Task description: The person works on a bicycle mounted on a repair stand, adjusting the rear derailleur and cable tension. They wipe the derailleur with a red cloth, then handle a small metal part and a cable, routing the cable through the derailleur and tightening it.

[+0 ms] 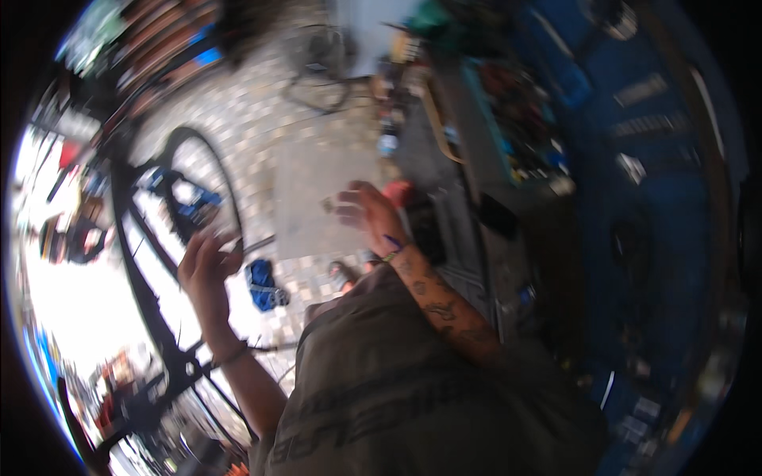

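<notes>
Both of my hands are raised in front of me, somewhat smeared by motion. My left hand (208,268) is beside the bicycle (131,214), near its dark-tyred wheel (236,194). Its fingers are bent and the thumb stands apart, with nothing visible in between. My right hand (371,214) hovers above a pale flat sheet (305,178) on the floor. Its fingers are stretched to the left and hold nothing I can see. Just behind that hand shows a red rounded thing (399,193), too blurred to name.
A blue bundle (260,285) lies on the tiled floor near my feet. To the right runs a dark workbench (464,103) bearing a teal tray (488,119) of jumbled items. Tools hang on a blue panel (611,182). A standing fan (316,51) is at the back.
</notes>
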### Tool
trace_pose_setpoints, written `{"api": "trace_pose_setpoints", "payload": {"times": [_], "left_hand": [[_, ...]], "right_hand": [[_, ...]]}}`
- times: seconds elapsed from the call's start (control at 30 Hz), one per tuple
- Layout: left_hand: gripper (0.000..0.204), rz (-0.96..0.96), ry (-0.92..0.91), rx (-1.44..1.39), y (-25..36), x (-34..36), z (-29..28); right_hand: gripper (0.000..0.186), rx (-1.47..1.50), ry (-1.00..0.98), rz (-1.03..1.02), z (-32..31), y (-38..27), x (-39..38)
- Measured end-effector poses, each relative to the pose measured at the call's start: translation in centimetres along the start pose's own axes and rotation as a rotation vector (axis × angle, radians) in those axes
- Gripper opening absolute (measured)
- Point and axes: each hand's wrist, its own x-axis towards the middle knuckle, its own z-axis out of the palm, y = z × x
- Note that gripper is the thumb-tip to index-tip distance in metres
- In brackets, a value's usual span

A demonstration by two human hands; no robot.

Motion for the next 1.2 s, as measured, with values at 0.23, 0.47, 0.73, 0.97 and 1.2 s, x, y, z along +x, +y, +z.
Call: {"api": "trace_pose_setpoints", "payload": {"times": [0.23,0.47,0.73,0.97,1.2], "left_hand": [[0.02,-0.186,-0.126,-0.081,-8.3,0.9,3.2],[0.029,-0.305,-0.445,-0.207,-3.9,-2.1,13.6],[0.027,-0.255,-0.378,-0.195,-4.4,-6.3,19.1],[0.026,-0.232,-0.35,-0.193,-3.9,-8.6,20.5],[0.033,-0.131,-0.257,-0.2,-4.7,-11.4,17.0]], "right_hand": [[0.039,0.18,0.606,-0.499,-15.9,-10.3,-13.4],[0.054,-0.084,1.071,-0.763,-44.8,-22.6,-36.6],[0.057,-1.937,1.632,-0.821,-33.2,-22.4,-26.1],[0.025,-0.742,0.04,-0.307,-6.2,-14.0,-10.7],[0.017,-0.845,-0.25,-0.042,1.4,-11.2,-8.3]]}}
